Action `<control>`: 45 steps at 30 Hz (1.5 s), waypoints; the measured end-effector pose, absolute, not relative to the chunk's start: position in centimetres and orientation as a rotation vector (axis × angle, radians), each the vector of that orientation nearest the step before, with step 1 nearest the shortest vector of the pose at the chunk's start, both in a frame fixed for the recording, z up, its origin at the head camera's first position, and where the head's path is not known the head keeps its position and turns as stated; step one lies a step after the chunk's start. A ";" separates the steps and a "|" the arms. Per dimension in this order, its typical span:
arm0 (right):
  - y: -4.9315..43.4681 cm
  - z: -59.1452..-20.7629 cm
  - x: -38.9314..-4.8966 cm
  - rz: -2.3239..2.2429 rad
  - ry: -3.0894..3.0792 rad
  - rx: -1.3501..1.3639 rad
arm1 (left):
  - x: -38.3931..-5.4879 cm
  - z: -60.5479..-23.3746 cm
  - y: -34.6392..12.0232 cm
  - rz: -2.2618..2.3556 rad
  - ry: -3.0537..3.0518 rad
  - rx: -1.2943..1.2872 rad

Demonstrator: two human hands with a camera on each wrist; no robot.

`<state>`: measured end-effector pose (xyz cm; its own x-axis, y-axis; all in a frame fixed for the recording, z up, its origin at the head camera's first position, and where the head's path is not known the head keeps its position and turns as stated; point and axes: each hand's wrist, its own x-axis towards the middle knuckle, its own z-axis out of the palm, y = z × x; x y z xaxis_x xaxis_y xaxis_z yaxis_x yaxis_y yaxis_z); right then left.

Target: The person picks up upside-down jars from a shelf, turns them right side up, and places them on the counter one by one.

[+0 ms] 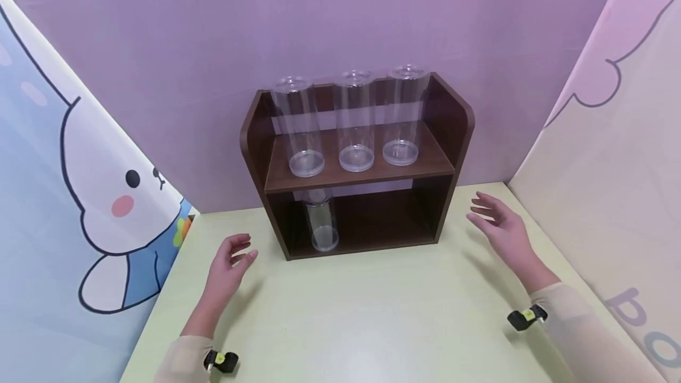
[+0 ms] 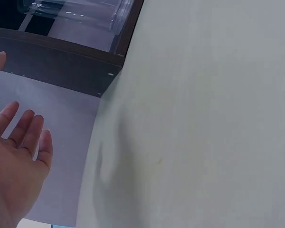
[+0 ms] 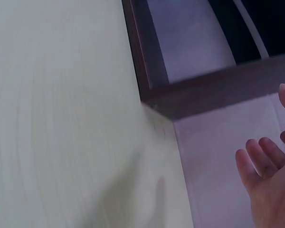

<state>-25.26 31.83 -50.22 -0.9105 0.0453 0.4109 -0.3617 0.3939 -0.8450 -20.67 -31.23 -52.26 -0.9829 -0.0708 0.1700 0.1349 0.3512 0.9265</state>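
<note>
A dark brown two-tier wooden shelf (image 1: 372,248) stands at the back of the table. On its upper board are three clear plastic cylinders: a left one (image 1: 305,163), a middle one (image 1: 356,158) and a right one (image 1: 400,152). One more clear cylinder (image 1: 324,238) stands upright at the left of the lower tier. My left hand (image 1: 227,268) hovers left of the shelf, fingers loosely bent, holding nothing. To the shelf's right, my right hand (image 1: 502,232) is held over the table with relaxed fingers, also holding nothing. Neither hand touches the shelf.
A pale yellow-green table (image 1: 362,318) spreads in front of the shelf. Behind it hangs a purple cloth (image 1: 372,16). Printed panels close off both sides, a rabbit panel (image 1: 106,194) at the left and a cream panel (image 1: 622,182) at the right.
</note>
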 end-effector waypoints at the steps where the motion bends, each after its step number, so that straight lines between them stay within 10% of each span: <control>1: 31.4 -50.2 -25.3 1.547 -2.273 0.274 | -20.5 -52.3 -31.2 -1.698 -2.431 -0.042; 29: 24.3 -50.7 -26.2 1.507 -2.160 0.047 | -19.2 -53.7 -29.1 -1.589 -2.563 -0.168; 45: 24.2 -50.3 -25.9 1.497 -2.180 0.006 | -21.3 -54.1 -17.7 -1.631 -2.445 -0.203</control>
